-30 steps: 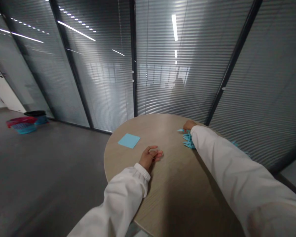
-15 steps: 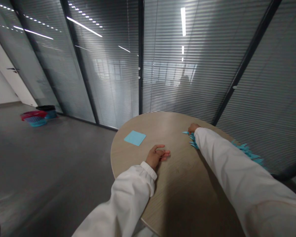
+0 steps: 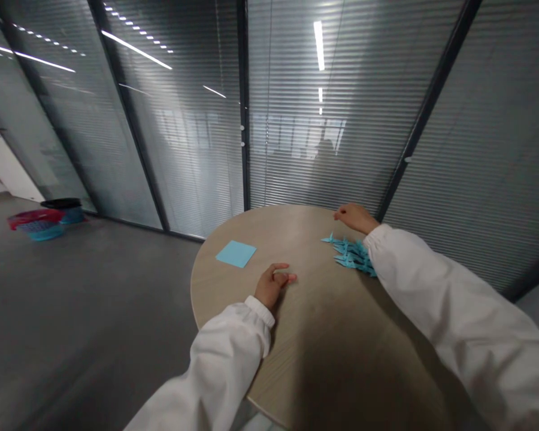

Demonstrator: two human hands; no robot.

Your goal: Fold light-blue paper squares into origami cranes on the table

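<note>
A group of blue folded paper cranes (image 3: 353, 256) stands closely packed on the right side of the round table (image 3: 314, 323). One crane (image 3: 327, 239) sits at the group's far left corner. Just beyond them, raised off the tabletop, is my right hand (image 3: 354, 216), its fingers loosely bent and nothing visible in them. My left hand (image 3: 272, 284) rests near the table's middle, open, with the fingers apart and slightly curled. Beyond it to the left lies a flat square sheet of blue paper (image 3: 236, 254), untouched. My right sleeve hides part of the crane group.
A glass partition (image 3: 287, 167) with blinds and dark frames runs close behind the table. On the grey floor to the left stand a blue basket with a red liner (image 3: 38, 226) and a second basket with a black liner (image 3: 67, 209). A white door (image 3: 6, 164) is at the far left.
My right hand has let go of the crane at the group's corner and moved up and away beyond it. More cranes now show. My left hand keeps nearly the same pose.
</note>
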